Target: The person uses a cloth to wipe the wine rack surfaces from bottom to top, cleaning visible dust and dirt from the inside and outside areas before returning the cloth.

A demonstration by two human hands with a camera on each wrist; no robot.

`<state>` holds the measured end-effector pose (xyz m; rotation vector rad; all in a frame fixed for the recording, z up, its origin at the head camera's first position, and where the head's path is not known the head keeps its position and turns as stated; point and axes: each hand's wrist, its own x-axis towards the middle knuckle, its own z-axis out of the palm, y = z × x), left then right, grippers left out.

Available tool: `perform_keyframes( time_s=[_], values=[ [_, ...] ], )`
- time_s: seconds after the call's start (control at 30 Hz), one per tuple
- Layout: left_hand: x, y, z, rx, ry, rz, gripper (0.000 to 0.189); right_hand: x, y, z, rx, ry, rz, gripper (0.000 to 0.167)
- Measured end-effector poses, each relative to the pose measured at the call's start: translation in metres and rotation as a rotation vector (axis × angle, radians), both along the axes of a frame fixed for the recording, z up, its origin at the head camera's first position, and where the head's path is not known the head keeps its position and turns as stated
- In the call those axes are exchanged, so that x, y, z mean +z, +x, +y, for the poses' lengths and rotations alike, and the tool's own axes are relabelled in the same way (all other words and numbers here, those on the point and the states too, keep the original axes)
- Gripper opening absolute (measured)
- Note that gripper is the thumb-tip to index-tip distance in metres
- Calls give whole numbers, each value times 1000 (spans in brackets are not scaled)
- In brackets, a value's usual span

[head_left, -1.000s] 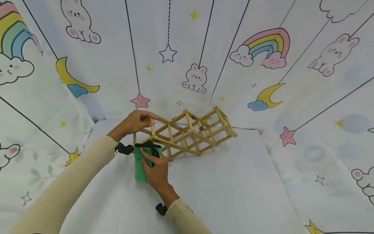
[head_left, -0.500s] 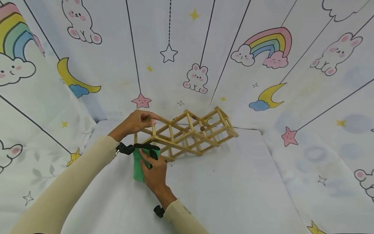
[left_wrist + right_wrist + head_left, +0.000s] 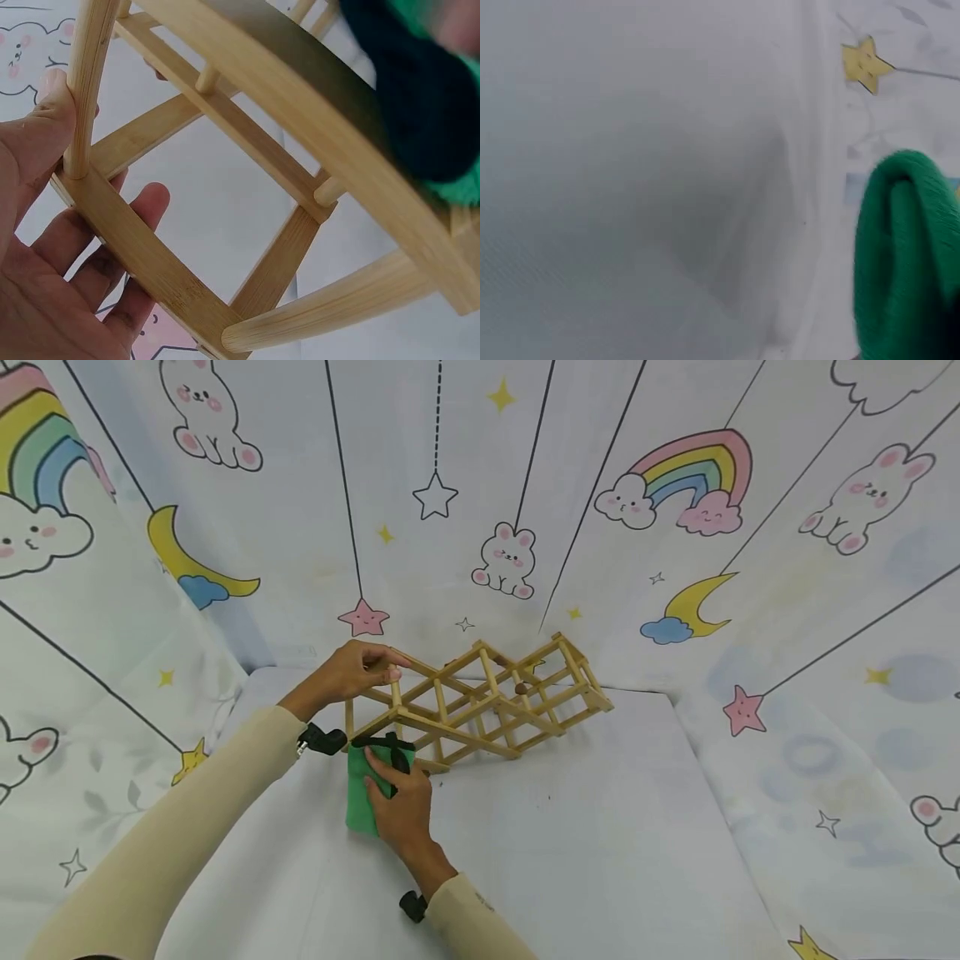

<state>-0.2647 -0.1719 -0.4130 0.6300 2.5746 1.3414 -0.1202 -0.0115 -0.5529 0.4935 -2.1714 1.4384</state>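
A folding wooden lattice rack of pale bamboo slats is stood on the white cloth-covered table, at about 12 o'clock from the person. Its upper left corner, at 10 o'clock of the rack, is gripped by the left hand; in the left wrist view a slat and a round dowel are seen clasped between thumb and fingers. A green cloth with a black edge is pressed against the rack's near left end, at 7 o'clock of it, by the right hand, whose fingers are curled over the fabric. In the right wrist view only a fold of the green cloth is shown at 4 o'clock. Cream sleeves are worn on both arms. A cartoon-printed backdrop with rabbits, rainbows and stars is hung behind the table.
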Motion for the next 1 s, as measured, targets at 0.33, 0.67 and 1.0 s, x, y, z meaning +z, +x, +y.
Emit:
perform_keyframes(
  time_s=[0.33,0.67,1.0],
  values=[
    [-1,-5,0,-5,-4,-5,33,5,-1,3,51,269,171,38],
    [2,-5,-2,-4,-1,-31,34,-21,-4,43,-132,256,-78,45],
    [0,-4,-2,2,-3,-44,32,10,-9,19,79,406,107,40]
  ],
)
